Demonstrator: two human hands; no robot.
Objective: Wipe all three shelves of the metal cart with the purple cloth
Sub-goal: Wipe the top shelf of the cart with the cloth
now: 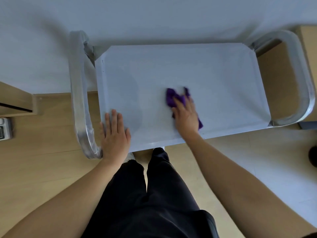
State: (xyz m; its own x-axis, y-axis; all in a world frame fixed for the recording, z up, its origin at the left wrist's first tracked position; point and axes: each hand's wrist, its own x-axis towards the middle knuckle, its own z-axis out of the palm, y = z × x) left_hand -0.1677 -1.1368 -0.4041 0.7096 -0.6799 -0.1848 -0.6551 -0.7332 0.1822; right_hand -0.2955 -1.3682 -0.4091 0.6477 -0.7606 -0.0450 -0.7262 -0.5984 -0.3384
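Observation:
I look straight down on the top shelf (pixel 197 69) of the metal cart, a pale flat sheet. The purple cloth (pixel 173 97) lies crumpled on the shelf, right of its middle. My right hand (pixel 186 115) presses flat on the cloth with straight fingers; cloth shows past the fingertips and beside the wrist. My left hand (pixel 115 133) rests flat on the shelf's front left corner, fingers straight. The two lower shelves are hidden under the top one.
Curved metal handles stand at the cart's left end (pixel 78 93) and right end (pixel 298 79). The cart's back edge is near a pale wall. A wooden cabinet (pixel 17 100) is at the left and a brown box (pixel 277 79) sits beyond the right handle. My legs are against the front edge.

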